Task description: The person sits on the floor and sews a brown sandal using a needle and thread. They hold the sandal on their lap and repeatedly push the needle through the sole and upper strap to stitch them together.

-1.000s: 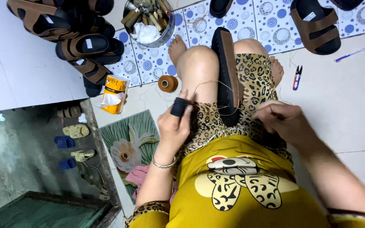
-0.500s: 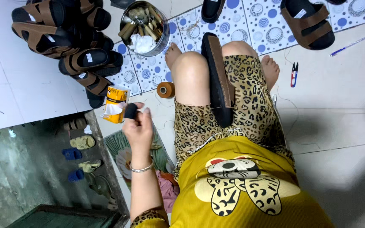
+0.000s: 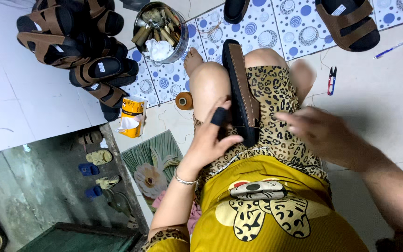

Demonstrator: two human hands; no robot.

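While the brown sandal (image 3: 240,88) lies along the lap, the left hand (image 3: 213,142) grips its near end; the right hand (image 3: 320,133), fingers loosely spread, hovers just right of it.

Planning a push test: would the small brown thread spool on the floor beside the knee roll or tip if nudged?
The small brown thread spool seems to stand on its flat end, so a nudge would probably slide it. Tipped over, its round body would likely roll across the smooth white floor tiles. It looks light.

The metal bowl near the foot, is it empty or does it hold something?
Not empty: the metal bowl holds pale stick-like pieces and crumpled white material.
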